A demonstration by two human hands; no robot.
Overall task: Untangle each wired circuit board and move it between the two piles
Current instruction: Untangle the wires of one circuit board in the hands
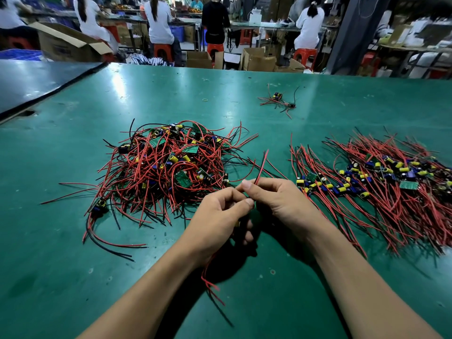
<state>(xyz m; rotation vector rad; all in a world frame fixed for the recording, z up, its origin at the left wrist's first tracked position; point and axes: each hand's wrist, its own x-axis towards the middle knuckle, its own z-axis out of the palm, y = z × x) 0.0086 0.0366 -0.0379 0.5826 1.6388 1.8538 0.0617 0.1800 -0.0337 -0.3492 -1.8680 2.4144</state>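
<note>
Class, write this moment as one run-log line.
stage: untangling | left grip: holds trailing wires | right grip: pinches red wire | tangled pile: on left | laid-out pile: on right

Electronics assembly shop floor. Wide green-topped workbench (pixel 73 241) carries a tangled heap of small green circuit boards with red and black leads (pixel 168 167) at centre left. A combed-out heap of the same boards (pixel 381 187) lies at right. Along the top of the frame, people in white tops (pixel 159 20) sit on red plastic stools (pixel 162 51) at long benches. Open brown cardboard cartons (pixel 259 61) stand on the floor, with a blue plastic crate (pixel 177 33) under a bench.
</note>
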